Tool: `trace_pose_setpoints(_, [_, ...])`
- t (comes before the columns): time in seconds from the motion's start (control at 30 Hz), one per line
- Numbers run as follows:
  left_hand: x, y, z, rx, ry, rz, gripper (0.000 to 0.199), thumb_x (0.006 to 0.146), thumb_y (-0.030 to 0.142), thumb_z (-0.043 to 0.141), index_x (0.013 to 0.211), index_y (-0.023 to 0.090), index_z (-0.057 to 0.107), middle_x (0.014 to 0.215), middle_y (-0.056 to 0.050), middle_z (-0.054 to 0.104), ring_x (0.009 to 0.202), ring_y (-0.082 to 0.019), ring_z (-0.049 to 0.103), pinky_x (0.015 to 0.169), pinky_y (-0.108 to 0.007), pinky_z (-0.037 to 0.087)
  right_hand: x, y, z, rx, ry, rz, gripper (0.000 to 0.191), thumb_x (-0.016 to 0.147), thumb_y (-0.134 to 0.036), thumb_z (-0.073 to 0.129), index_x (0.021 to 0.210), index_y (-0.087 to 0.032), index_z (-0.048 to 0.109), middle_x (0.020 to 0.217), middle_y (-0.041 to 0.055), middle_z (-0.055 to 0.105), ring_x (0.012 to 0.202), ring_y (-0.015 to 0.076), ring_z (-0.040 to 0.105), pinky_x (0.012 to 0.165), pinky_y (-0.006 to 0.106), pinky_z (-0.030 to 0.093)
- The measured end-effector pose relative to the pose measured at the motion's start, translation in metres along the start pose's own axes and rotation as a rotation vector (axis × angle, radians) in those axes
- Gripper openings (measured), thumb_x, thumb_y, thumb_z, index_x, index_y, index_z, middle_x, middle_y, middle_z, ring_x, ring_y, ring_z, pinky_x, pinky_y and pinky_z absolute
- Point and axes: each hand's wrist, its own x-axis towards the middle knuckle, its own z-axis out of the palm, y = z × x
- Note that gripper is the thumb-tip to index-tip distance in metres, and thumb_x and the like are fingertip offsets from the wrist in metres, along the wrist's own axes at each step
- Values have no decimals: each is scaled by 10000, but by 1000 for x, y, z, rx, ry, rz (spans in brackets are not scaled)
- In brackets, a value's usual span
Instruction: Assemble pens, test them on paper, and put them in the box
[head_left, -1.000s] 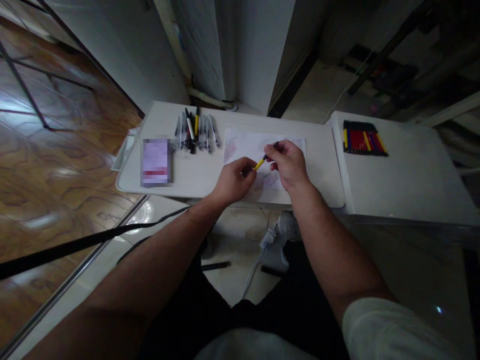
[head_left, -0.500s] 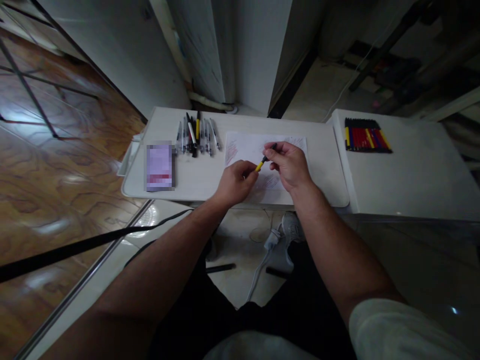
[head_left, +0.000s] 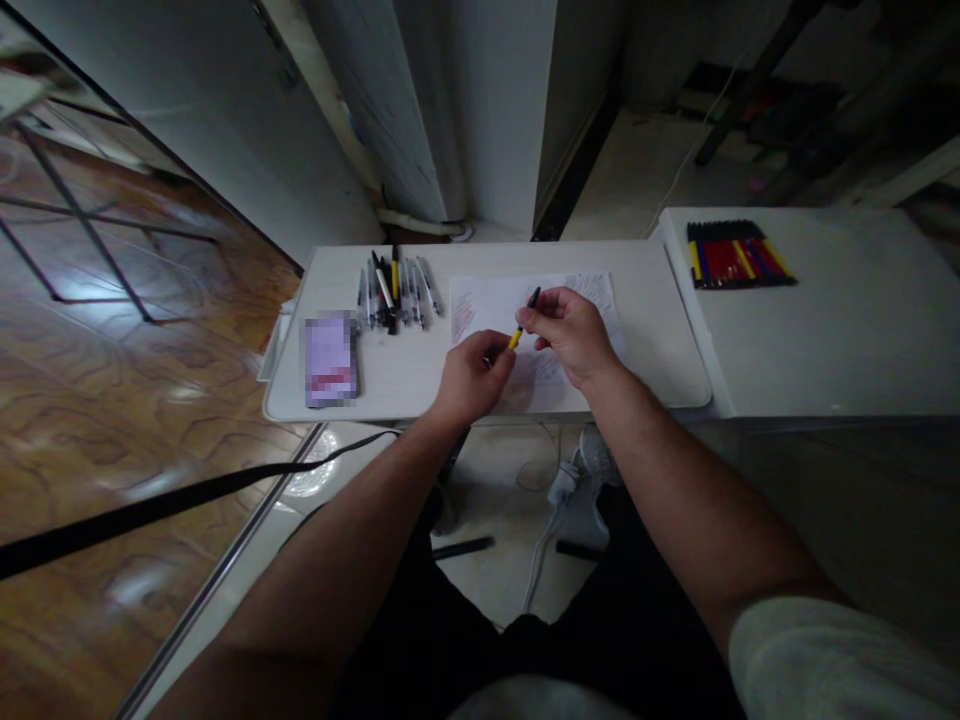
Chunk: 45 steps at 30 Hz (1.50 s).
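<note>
A yellow and black pen (head_left: 515, 338) is held between my two hands, tilted, above a sheet of paper (head_left: 487, 295) with scribbled marks. My left hand (head_left: 478, 372) pinches the pen's yellow lower part. At the black upper part, the fingers of my right hand (head_left: 571, 330) are closed round the pen. Part of the paper is hidden under my hands. To the left, several clear, black, white and yellow pens (head_left: 397, 290) lie in a loose group on the white table (head_left: 645, 330).
A blurred-out purple and white item (head_left: 330, 358) lies at the table's left. On the adjoining white surface (head_left: 832, 350) at right is a row of red, yellow, blue and black pens (head_left: 739, 255). A white power strip (head_left: 562, 485) and its cable are on the floor below.
The whole view has shifted slightly with my head. Both hands keep hold of the pen, which now stands a little more upright between them.
</note>
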Motion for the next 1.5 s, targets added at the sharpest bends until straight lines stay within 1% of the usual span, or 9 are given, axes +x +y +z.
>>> trace_pose_setpoints(0.23, [-1, -1, 0, -24, 0, -17, 154, 799, 265, 604, 904, 169, 662, 736, -2, 646, 654, -122, 567, 622, -251, 452, 0, -1, 1, -34, -46, -18, 225, 633, -252, 772, 811, -179, 655, 733, 2, 656, 629, 120, 578, 470, 208, 423])
trace_pose_setpoints(0.37, [0, -1, 0, -24, 16, -25, 148, 804, 263, 595, 899, 170, 660, 735, -1, 645, 647, -121, 565, 618, -250, 451, -2, -5, 2, 4, -81, -3, 310, 635, -237, 753, 932, -191, 677, 842, 13, 694, 691, 130, 609, 482, 205, 439])
trace_pose_setpoints(0.47, [0, -3, 0, -23, 22, -17, 156, 808, 266, 594, 911, 168, 659, 725, -1, 639, 645, -123, 563, 616, -250, 452, -3, -4, 4, -23, -71, -4, 328, 604, -264, 792, 897, -186, 668, 784, -4, 666, 647, 117, 583, 461, 199, 424])
trace_pose_setpoints(0.6, [0, -5, -1, -17, 13, -16, 174, 813, 282, 601, 932, 172, 666, 730, -4, 646, 648, -127, 568, 613, -251, 454, -3, -1, 5, -70, -60, -7, 249, 635, -251, 756, 858, -182, 666, 720, -15, 647, 607, 105, 559, 455, 197, 413])
trace_pose_setpoints(0.77, [-1, -3, -1, 6, 22, -19, 152, 810, 262, 594, 908, 171, 668, 746, -10, 658, 652, -129, 577, 616, -254, 454, -4, -2, 5, -53, -97, 5, 350, 630, -228, 740, 971, -193, 674, 864, 14, 699, 681, 120, 598, 502, 211, 449])
trace_pose_setpoints(0.83, [-1, -2, -1, 8, 29, -16, 153, 809, 263, 594, 905, 171, 669, 725, -5, 649, 643, -128, 574, 609, -252, 448, -3, 0, 4, -79, -94, -12, 345, 619, -256, 765, 944, -190, 671, 830, 5, 685, 674, 118, 590, 519, 218, 458])
trace_pose_setpoints(0.97, [0, -2, -1, 10, 27, -26, 154, 805, 265, 597, 902, 170, 671, 737, -8, 655, 660, -133, 584, 615, -252, 450, 0, 5, 2, -154, -84, -42, 238, 639, -267, 757, 835, -177, 656, 728, -15, 650, 621, 104, 564, 522, 219, 448])
trace_pose_setpoints(1.2, [1, -2, -2, 28, 36, -20, 145, 796, 248, 603, 896, 173, 677, 746, -7, 659, 666, -134, 588, 631, -256, 457, 0, 2, 1, -126, -53, -40, 221, 653, -274, 734, 834, -174, 657, 684, -24, 647, 550, 90, 530, 469, 210, 411])
trace_pose_setpoints(1.5, [1, -4, -2, 62, 39, 13, 144, 805, 234, 593, 898, 169, 682, 785, -18, 673, 693, -134, 591, 650, -258, 458, 2, -2, -3, -86, -32, -48, 233, 698, -370, 736, 832, -181, 708, 719, 13, 672, 646, 122, 586, 476, 210, 413])
